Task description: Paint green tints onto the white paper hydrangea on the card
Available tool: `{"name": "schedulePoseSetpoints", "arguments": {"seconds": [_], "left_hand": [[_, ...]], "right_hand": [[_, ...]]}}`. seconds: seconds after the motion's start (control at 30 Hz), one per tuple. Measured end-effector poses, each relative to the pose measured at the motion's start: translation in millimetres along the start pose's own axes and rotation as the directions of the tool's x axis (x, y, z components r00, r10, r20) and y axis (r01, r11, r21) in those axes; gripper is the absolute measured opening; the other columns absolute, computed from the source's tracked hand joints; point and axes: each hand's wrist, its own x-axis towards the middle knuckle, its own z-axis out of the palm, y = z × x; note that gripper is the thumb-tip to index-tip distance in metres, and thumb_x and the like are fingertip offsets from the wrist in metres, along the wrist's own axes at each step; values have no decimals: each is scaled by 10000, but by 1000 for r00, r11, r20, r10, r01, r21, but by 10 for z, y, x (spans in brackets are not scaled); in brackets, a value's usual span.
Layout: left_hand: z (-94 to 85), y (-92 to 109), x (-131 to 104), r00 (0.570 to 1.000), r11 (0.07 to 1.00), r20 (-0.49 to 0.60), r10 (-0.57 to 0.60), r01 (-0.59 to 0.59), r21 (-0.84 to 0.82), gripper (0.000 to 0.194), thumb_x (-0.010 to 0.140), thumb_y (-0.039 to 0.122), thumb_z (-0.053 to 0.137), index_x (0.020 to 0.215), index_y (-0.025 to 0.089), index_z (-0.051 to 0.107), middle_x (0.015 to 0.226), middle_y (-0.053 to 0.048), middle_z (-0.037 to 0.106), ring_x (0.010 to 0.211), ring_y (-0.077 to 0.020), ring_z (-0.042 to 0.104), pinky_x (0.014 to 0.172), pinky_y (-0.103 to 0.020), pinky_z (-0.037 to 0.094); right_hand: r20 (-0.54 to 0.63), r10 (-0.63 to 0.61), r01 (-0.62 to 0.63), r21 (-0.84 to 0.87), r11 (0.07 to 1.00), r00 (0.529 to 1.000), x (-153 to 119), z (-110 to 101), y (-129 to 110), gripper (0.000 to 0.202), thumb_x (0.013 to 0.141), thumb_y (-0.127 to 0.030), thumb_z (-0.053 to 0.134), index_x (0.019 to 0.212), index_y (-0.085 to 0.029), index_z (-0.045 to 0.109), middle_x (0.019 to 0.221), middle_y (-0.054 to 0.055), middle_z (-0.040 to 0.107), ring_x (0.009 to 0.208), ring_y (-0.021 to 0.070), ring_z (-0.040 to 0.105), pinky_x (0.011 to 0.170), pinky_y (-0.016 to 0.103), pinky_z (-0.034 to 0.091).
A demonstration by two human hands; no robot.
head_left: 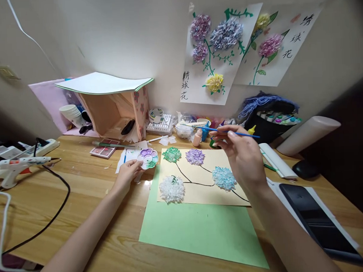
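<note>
Between the fingertips of my right hand is a thin blue paintbrush, held raised above the paper with its tip pointing left. My left hand pinches the edge of a flower-shaped paint palette with purple and green paint in its wells. A cream sheet lies on a larger green sheet. On it are a green flower, a purple flower, a blue-tipped flower and a mostly white flower with some green near its top. Dark drawn stems link them.
A hot glue gun and a black cable lie at left. Behind stand a fabric-lined box, paper cups and paint bottles. A black phone-like device, a mouse and a white roll are at right.
</note>
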Motion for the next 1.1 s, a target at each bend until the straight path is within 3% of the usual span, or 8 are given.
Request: {"name": "schedulePoseSetpoints", "arguments": {"seconds": [0.13,0.27,0.33,0.4,0.5,0.67,0.9,1.1], "left_hand": [[14,-8,-34,996,997,63,-64,67,-42,164,612,251,762,654,163,631,714,-37,673,660,-104,657,665,-170,544],[22,-26,-33,991,993,99,-94,101,-66,149,619,246,766,663,163,651,760,-37,689,693,-90,654,699,-157,539],[36,-36,-46,989,992,116,-97,105,-66,177,607,259,780,662,154,649,748,-38,688,686,-94,649,712,-174,542],[59,-44,-75,987,993,127,-95,103,-59,220,579,273,801,650,146,636,712,-34,682,657,-99,637,711,-198,545],[104,-42,-141,990,999,132,-52,54,-9,285,556,312,812,626,151,587,643,-8,655,608,-100,617,685,-218,543],[155,-30,-232,988,995,150,30,-44,88,337,567,376,800,695,165,571,626,16,647,597,-120,627,652,-238,533],[137,-59,-246,982,988,177,70,-92,125,311,626,397,766,734,166,587,642,10,664,609,-124,634,633,-223,508],[137,-48,-233,982,987,172,76,-99,126,323,608,399,773,725,166,582,635,15,655,604,-129,631,638,-234,506]], "right_hand": [[32,-125,125,-5,992,992,66,73,-226,238,916,-208,403,840,-204,628,809,44,665,732,137,644,629,272,517],[178,-274,314,-270,910,945,-39,104,-348,258,947,-276,421,763,-216,592,670,6,593,615,126,582,558,266,454],[361,-346,482,-423,767,866,-106,113,-364,263,945,-267,428,732,-215,574,647,7,583,600,129,556,581,282,444],[548,-360,624,-433,651,755,-149,136,-350,244,938,-237,427,732,-209,553,641,12,582,597,134,543,602,293,441],[671,-314,675,-380,632,672,-166,203,-266,212,939,-199,408,774,-197,541,670,20,596,640,139,561,628,287,451],[719,-198,609,-372,701,667,-169,314,-28,193,950,-202,401,827,-190,549,711,19,619,659,128,571,620,261,447],[765,-80,592,-422,687,639,-199,372,183,225,957,-232,385,818,-192,556,755,35,650,708,145,589,645,268,442],[717,-43,511,-452,731,696,-192,384,219,244,958,-246,386,803,-192,566,729,20,639,673,132,579,632,257,437]]}}
